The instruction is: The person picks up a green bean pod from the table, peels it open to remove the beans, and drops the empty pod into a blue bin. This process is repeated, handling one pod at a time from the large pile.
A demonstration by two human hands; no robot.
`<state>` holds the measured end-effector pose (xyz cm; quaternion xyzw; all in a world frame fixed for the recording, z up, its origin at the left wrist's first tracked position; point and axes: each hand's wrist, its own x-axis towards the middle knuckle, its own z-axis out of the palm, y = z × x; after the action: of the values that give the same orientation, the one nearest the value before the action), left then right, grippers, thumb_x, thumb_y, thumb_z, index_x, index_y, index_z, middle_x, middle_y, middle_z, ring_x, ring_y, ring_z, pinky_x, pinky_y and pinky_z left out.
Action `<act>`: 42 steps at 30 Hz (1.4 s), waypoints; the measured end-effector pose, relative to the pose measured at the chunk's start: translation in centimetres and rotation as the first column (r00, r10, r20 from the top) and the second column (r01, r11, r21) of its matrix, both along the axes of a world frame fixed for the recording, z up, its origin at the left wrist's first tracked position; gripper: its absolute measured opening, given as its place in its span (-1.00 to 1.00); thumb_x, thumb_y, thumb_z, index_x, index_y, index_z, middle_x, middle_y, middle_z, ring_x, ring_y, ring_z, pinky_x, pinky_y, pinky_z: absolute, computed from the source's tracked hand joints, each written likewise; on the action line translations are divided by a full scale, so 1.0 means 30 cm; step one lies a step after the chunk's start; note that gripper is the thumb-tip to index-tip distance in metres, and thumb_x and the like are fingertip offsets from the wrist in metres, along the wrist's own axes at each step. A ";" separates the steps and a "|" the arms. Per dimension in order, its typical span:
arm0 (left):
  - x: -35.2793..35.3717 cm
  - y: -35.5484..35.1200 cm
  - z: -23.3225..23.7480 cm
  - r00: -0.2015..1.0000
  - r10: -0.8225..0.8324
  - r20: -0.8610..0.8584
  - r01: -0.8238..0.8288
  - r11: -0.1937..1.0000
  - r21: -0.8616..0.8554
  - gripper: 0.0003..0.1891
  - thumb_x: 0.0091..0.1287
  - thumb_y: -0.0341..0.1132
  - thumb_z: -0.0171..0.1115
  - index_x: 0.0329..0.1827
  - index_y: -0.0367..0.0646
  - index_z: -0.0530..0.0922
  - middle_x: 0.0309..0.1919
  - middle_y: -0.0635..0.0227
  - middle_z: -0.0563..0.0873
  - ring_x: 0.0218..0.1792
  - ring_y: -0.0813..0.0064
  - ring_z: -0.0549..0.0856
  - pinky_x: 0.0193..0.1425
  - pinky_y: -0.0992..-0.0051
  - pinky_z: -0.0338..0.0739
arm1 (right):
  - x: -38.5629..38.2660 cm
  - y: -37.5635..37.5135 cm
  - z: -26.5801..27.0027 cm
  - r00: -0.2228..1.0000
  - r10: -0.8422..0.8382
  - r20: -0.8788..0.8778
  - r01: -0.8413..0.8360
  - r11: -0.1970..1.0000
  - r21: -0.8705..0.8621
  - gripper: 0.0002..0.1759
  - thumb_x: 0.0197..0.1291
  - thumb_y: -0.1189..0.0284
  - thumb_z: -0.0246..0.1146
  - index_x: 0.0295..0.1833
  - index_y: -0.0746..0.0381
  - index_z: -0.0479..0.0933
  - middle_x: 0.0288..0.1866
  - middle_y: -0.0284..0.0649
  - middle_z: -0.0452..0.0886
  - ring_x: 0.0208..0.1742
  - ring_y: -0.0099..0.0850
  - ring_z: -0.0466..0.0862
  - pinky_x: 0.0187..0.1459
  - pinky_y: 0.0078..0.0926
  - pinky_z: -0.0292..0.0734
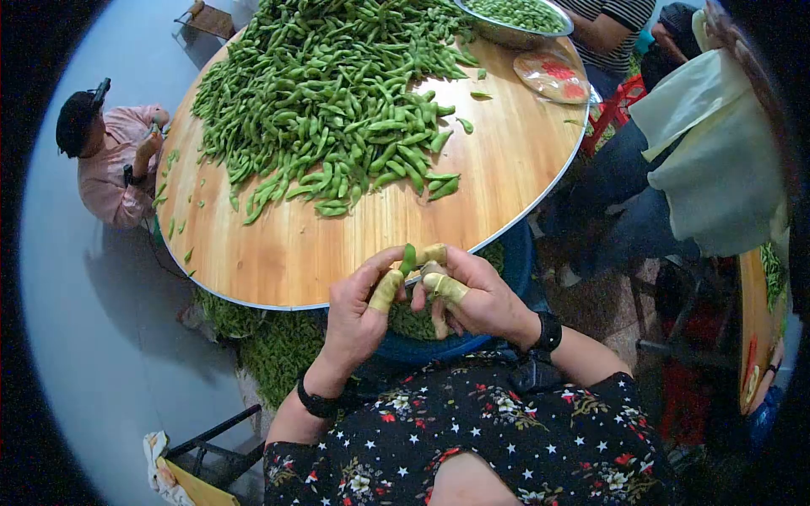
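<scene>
My left hand [359, 308] pinches a green edamame pod [408, 258] between its thumb and index finger, just off the table's near edge. A yellowish cover wraps the thumb. My right hand [483, 295] is closed right beside the pod, its thumb and index finger also in yellowish covers. Whether those fingertips grip the pod's end or something else is hidden. Beyond both hands, a large heap of edamame pods [337, 101] lies on the round wooden table [498, 169]. Below them, a blue tub [519, 261] stands partly hidden under the table edge.
A metal bowl of shelled beans [515, 17] and a plastic-wrapped packet [553, 78] sit at the table's far right. Another person [118, 160] is on the left; others are at the right. Green pods or shells [278, 354] are piled on the floor. A stool [211, 464] stands lower left.
</scene>
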<state>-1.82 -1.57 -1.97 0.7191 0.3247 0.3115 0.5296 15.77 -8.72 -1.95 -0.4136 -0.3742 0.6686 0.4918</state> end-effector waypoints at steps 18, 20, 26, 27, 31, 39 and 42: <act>-0.044 0.003 -0.024 0.961 -0.127 0.246 0.238 0.835 -0.496 -0.60 0.38 -0.52 0.09 0.29 -0.24 0.45 -0.39 0.40 0.64 -0.49 0.65 0.56 -0.43 0.60 0.47 | 0.009 -0.013 -0.048 0.931 0.076 -0.356 -0.124 0.985 -0.116 -0.77 0.44 0.32 0.01 0.11 0.15 0.34 -0.43 -0.31 0.56 -0.71 -0.61 0.45 -0.74 -0.67 0.30; -0.050 0.008 -0.053 0.876 0.007 0.483 0.412 0.509 -0.755 -0.63 0.38 -0.46 0.14 0.25 -0.23 0.46 -0.37 0.39 0.66 -0.49 0.71 0.56 -0.47 0.69 0.41 | 0.009 -0.015 -0.059 0.881 0.073 -0.468 -0.170 0.971 -0.168 -0.76 0.44 0.30 0.01 0.11 0.15 0.34 -0.42 -0.28 0.58 -0.72 -0.58 0.47 -0.75 -0.67 0.32; -0.012 -0.013 -0.015 0.981 0.073 -0.178 0.036 0.838 0.544 -0.77 0.22 -0.45 0.28 -0.06 -0.26 0.59 -0.41 0.27 0.69 -0.49 0.46 0.64 -0.42 0.49 0.51 | 0.006 -0.010 -0.040 0.962 0.048 -0.268 -0.107 0.971 -0.211 -0.79 0.45 0.33 -0.02 0.06 0.19 0.33 -0.42 -0.25 0.58 -0.72 -0.52 0.50 -0.75 -0.66 0.33; -0.011 -0.010 -0.012 0.974 0.074 -0.215 0.128 0.603 0.787 -0.76 0.15 -0.48 0.29 -0.10 -0.26 0.59 -0.41 0.22 0.69 -0.47 0.35 0.67 -0.39 0.42 0.54 | 0.002 -0.012 -0.034 0.962 0.050 -0.269 -0.110 0.971 -0.212 -0.79 0.45 0.33 -0.02 0.06 0.19 0.33 -0.42 -0.25 0.58 -0.72 -0.52 0.50 -0.75 -0.66 0.33; 0.006 -0.044 -0.003 0.964 0.114 -0.241 0.101 0.679 0.727 -0.75 0.09 -0.46 0.31 -0.14 -0.27 0.58 -0.41 0.18 0.67 -0.44 0.20 0.67 -0.38 0.33 0.55 | -0.017 -0.018 -0.014 0.988 0.048 -0.144 -0.074 0.981 -0.179 -0.80 0.46 0.35 -0.04 0.05 0.22 0.32 -0.41 -0.25 0.58 -0.70 -0.51 0.53 -0.73 -0.65 0.34; 0.003 -0.048 -0.047 0.984 0.099 -0.151 -0.077 0.987 0.143 -0.88 0.31 -0.48 0.09 -0.17 -0.28 0.57 -0.53 0.22 0.67 -0.50 0.38 0.70 -0.39 0.49 0.54 | -0.015 -0.025 -0.016 0.993 0.029 0.118 -0.021 0.997 -0.070 -0.83 0.42 0.39 -0.02 -0.06 0.26 0.39 -0.45 -0.32 0.57 -0.70 -0.57 0.50 -0.68 -0.64 0.39; -0.008 -0.036 -0.069 0.991 0.057 -0.121 -0.060 0.998 -0.017 -0.86 0.31 -0.52 0.06 -0.14 -0.28 0.56 -0.51 0.23 0.68 -0.49 0.46 0.71 -0.38 0.47 0.56 | 0.022 -0.019 -0.023 0.938 0.058 0.342 -0.064 0.998 0.007 -0.82 0.36 0.38 0.08 -0.11 0.30 0.42 -0.50 -0.25 0.55 -0.64 -0.49 0.53 -0.60 -0.54 0.42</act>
<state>-2.05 -2.65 -4.03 0.7211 0.3801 0.2797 0.5072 16.42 -9.28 -2.64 -0.5070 -0.4724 0.5984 0.4021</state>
